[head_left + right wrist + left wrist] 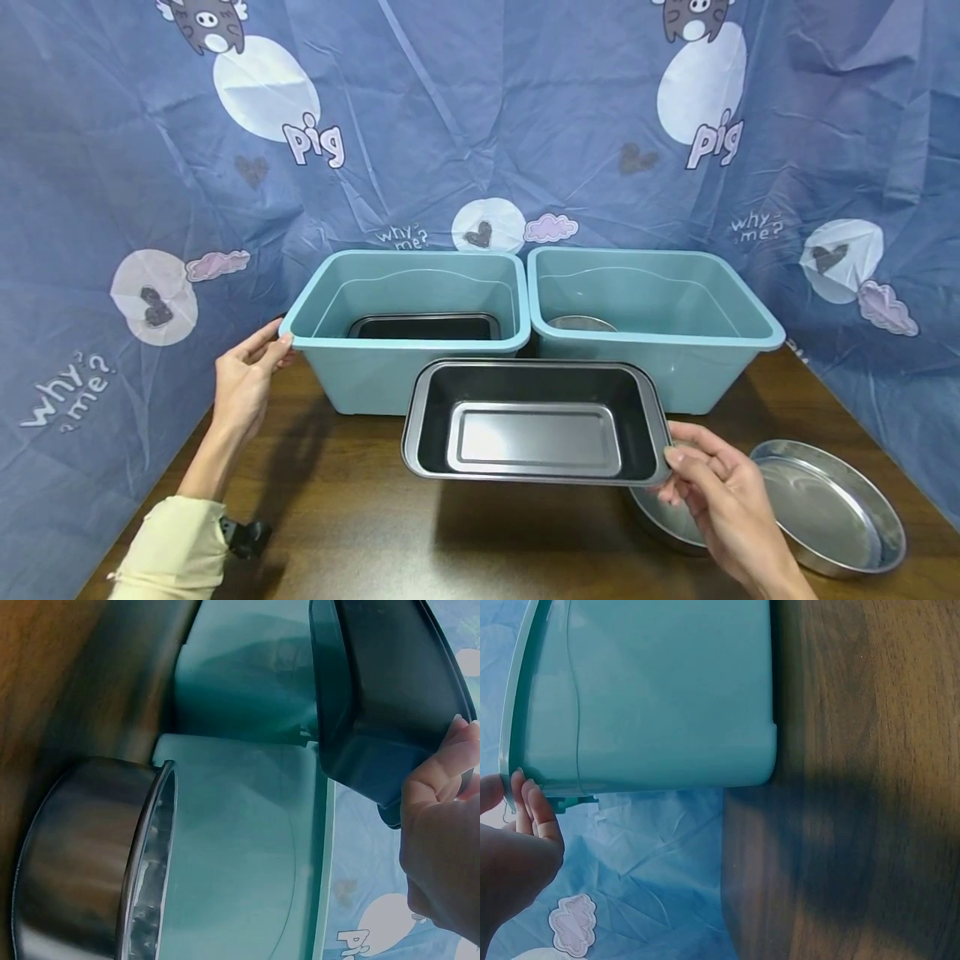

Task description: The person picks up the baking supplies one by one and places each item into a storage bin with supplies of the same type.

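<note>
Two blue bins (360, 379) (690, 368), two rectangular pans (536, 437) (423, 327) and three round pans (825, 508) (666, 523) (581, 322) are visible, one round pan only partly, along with two hands (247, 383) (726, 492), one surface (367, 492) and one printed cloth (465, 92).

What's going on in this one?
A person's right hand holds a dark loaf pan by its right end, raised above the table. The left hand grips the left blue bin by its rim; another dark pan is inside. The right blue bin holds a round metal piece, only partly visible. Two round metal pans sit at the right, one partly hidden.
</note>
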Action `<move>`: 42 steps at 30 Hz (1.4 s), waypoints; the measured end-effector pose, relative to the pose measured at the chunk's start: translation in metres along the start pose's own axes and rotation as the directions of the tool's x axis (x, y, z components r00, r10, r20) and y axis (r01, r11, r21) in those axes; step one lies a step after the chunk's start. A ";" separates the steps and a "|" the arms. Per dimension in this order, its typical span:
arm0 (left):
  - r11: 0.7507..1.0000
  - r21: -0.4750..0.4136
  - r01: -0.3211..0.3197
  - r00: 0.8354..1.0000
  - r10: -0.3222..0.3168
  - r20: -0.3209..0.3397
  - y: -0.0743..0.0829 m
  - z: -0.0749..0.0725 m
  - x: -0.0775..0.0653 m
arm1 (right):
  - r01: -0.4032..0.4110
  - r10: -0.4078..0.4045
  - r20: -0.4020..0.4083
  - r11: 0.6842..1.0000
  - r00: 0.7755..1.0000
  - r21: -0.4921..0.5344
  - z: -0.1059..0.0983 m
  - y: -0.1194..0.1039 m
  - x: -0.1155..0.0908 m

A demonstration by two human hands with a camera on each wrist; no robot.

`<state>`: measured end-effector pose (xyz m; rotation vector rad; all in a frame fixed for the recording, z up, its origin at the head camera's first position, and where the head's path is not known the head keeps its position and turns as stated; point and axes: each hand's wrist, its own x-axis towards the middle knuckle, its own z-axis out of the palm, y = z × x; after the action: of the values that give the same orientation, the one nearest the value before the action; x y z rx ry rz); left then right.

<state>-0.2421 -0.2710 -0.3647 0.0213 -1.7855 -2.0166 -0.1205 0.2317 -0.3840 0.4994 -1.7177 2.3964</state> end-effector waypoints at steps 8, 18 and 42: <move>1.000 -0.008 0.001 1.000 -0.001 0.008 0.000 -0.001 0.000 | 0.032 -0.032 -0.004 0.999 0.999 0.043 0.000 -0.002 0.006; 1.000 0.004 0.001 1.000 -0.001 0.001 0.001 0.000 -0.001 | 0.069 -0.070 0.000 0.992 0.998 0.101 0.006 -0.008 0.017; 1.000 -0.006 -0.004 1.000 0.004 -0.016 0.001 0.000 -0.001 | 0.060 -0.051 -0.085 0.992 0.995 0.107 0.015 -0.017 0.046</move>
<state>-0.2412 -0.2710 -0.3644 0.0321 -1.7683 -2.0130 -0.1559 0.2204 -0.3480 0.4507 -1.5251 2.4458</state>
